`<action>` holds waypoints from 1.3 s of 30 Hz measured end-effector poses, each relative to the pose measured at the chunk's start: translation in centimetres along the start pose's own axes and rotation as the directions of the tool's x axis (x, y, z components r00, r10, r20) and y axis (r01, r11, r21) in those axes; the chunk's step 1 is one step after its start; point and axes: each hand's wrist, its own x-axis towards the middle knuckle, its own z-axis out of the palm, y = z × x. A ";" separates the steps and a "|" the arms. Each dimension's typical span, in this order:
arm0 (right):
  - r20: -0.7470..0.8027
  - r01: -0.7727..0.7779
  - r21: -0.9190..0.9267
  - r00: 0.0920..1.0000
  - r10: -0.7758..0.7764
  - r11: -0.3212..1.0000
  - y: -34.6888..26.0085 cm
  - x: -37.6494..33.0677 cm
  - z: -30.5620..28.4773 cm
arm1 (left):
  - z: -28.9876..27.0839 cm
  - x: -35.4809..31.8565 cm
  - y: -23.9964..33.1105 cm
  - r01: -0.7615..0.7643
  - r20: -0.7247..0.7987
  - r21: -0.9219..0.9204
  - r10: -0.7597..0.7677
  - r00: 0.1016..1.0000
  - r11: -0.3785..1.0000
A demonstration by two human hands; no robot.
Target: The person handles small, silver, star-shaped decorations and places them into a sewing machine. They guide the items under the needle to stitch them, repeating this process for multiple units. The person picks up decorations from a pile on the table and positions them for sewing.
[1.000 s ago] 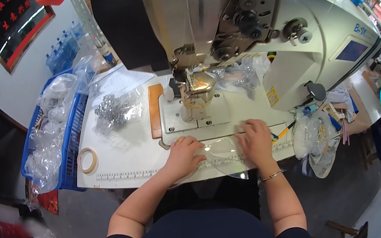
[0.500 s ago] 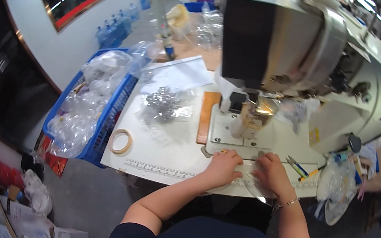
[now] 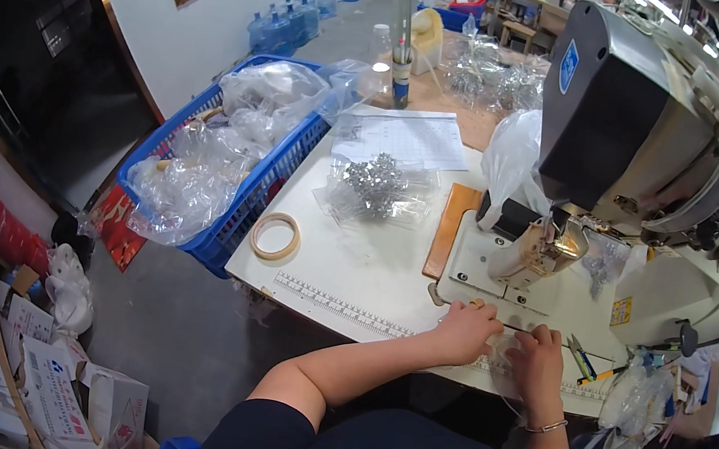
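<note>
Bright overhead light; sharp centre; warped, dark rim

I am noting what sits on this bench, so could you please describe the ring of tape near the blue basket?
The ring of tape is a flat, pale tan roll with a wide open centre that shows the white table through it. It lies flat near the table's left front corner, close beside the blue basket, whether touching is unclear. Neither hand is near it; nothing rests on it.

Glossy clear plastic bags (image 3: 196, 178) in blue plastic basket (image 3: 261, 199), smooth white tabletop (image 3: 344, 260), matt wooden strip (image 3: 449, 230), glossy sewing machine (image 3: 674, 163)
</note>
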 end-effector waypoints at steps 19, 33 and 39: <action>0.136 -0.324 0.333 0.946 0.295 0.886 3.1 -0.9 0.7 | 0.8 -0.2 -0.1 -0.056 -0.188 -0.030 0.049 0.981 0.998; -0.155 -0.328 0.251 0.915 0.373 0.911 1.1 -2.4 1.4 | 0.2 -0.3 0.7 -0.054 -0.153 -0.056 0.044 0.987 0.997; -0.186 -0.322 0.278 0.906 0.380 0.905 0.9 -2.5 1.4 | 0.8 2.4 1.4 -0.298 -0.182 -0.090 0.278 0.943 0.950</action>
